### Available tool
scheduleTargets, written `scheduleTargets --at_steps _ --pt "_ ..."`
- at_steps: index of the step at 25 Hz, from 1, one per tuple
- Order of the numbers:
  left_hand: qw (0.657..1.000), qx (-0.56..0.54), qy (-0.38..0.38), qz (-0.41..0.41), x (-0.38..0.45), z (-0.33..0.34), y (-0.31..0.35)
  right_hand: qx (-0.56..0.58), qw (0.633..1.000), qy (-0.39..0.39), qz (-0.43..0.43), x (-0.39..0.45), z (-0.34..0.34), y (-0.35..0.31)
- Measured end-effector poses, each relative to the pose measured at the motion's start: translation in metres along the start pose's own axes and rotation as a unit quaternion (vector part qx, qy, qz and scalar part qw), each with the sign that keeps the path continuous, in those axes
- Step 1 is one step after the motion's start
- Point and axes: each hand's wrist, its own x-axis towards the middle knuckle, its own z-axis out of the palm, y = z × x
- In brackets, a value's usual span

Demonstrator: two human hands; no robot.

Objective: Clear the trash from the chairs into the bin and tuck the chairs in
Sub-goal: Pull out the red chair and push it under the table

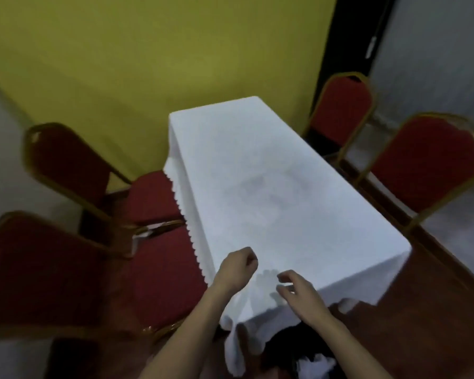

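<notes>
Four red chairs with gold frames stand around a long table under a white cloth (271,170). On the left, the near chair (52,269) and the far chair (74,165) have their seats partly under the cloth's edge. On the right, the near chair (427,170) and the far chair (342,108) stand pushed in. My left hand (237,265) is curled into a loose fist over the table's near corner, holding nothing visible. My right hand (298,294) hovers beside it with fingers apart and empty. Something dark with crumpled white paper (315,363) shows below the table's near end; the view is blurred.
A yellow wall (148,64) runs behind the table. A dark door frame (348,36) and a grey wall stand at the back right. Brown floor (422,324) lies to the right of the table's near end.
</notes>
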Motion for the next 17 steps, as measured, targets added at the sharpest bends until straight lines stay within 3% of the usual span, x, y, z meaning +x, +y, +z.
scheduleTargets --at_steps 4,11,17 --pt "0.996 -0.012 0.079 -0.039 -0.043 -0.077 -0.062 -0.031 0.995 -0.071 -0.063 0.019 0.069 -0.079" --pt "0.983 0.066 0.134 -0.108 -0.152 -0.208 -0.215 -0.018 0.975 -0.16 -0.151 0.018 0.232 -0.213" --pt "0.979 0.153 0.113 -0.07 -0.22 -0.317 -0.304 0.004 0.957 -0.222 -0.186 0.005 0.366 -0.322"
